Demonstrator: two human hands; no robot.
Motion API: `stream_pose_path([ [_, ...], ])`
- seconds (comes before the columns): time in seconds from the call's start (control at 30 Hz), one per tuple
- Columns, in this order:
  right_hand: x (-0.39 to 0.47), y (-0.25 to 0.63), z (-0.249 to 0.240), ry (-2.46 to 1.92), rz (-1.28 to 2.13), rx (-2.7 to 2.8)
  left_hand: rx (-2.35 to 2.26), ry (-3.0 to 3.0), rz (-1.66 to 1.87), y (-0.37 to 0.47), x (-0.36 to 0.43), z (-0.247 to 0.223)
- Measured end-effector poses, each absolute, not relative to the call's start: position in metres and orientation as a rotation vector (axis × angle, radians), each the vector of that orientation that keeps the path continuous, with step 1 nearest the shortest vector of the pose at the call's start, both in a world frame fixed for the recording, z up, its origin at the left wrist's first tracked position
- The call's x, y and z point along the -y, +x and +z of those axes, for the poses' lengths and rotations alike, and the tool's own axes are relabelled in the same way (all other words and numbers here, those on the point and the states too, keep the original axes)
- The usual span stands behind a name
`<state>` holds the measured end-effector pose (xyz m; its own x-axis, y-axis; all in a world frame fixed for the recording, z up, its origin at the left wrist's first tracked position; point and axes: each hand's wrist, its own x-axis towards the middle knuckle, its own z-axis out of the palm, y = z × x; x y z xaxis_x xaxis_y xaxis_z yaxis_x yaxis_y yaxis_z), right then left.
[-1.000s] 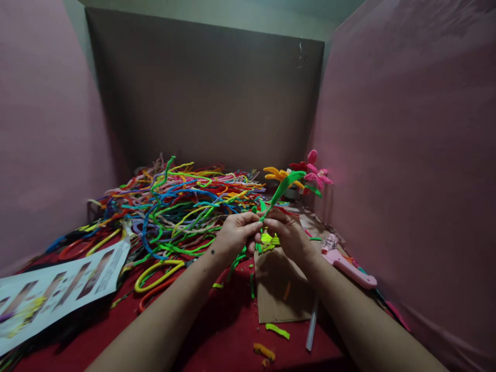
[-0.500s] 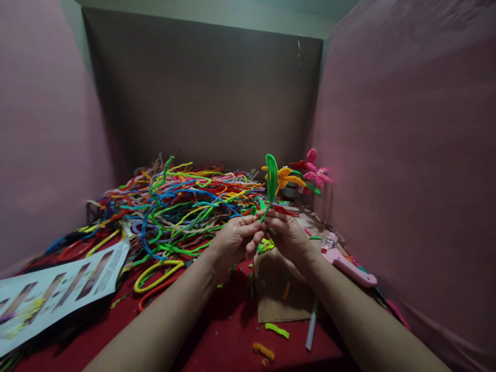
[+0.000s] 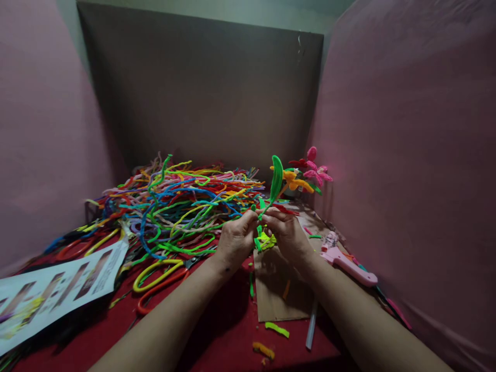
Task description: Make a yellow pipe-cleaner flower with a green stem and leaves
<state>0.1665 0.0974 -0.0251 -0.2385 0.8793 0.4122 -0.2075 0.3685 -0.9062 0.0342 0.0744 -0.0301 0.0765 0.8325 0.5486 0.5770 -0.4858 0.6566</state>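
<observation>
A green pipe-cleaner leaf [image 3: 276, 178] stands up above my hands, its twisted stem slanting down to my fingertips. My left hand [image 3: 237, 238] is closed, with thumb and curled fingers pinching the low end of the stem. My right hand [image 3: 287, 230] pinches the same stem from the right side, so both hands nearly meet. The fingers partly hide the stem's end. Just behind the leaf is an orange pipe-cleaner flower [image 3: 296, 183], and farther right a pink flower [image 3: 318, 174]. Bright yellow-green pieces [image 3: 266, 241] lie below my fingers.
A heap of coloured pipe cleaners [image 3: 186, 201] spreads across the back left. Scissors with yellow and red handles [image 3: 157, 274] and a printed sheet [image 3: 62, 289] lie left. Cardboard [image 3: 277, 305], a pink glue gun [image 3: 351, 266] and a glue stick [image 3: 311, 328] are on the right.
The leaf has turned and tilted slightly to the right. My left hand has rolled over, its fingers now curled in more tightly, and sits a little lower.
</observation>
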Motion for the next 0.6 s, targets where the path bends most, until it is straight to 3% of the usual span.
stream_pose_path([
  [0.37,-0.101,0.168,-0.029,-0.641,1.202,1.371,-1.455,2.129,1.33,0.033,-0.071,-0.024],
  [0.6,-0.103,0.167,-0.032,-0.548,1.341,1.356,-1.022,1.513,1.247,0.037,-0.072,-0.014],
])
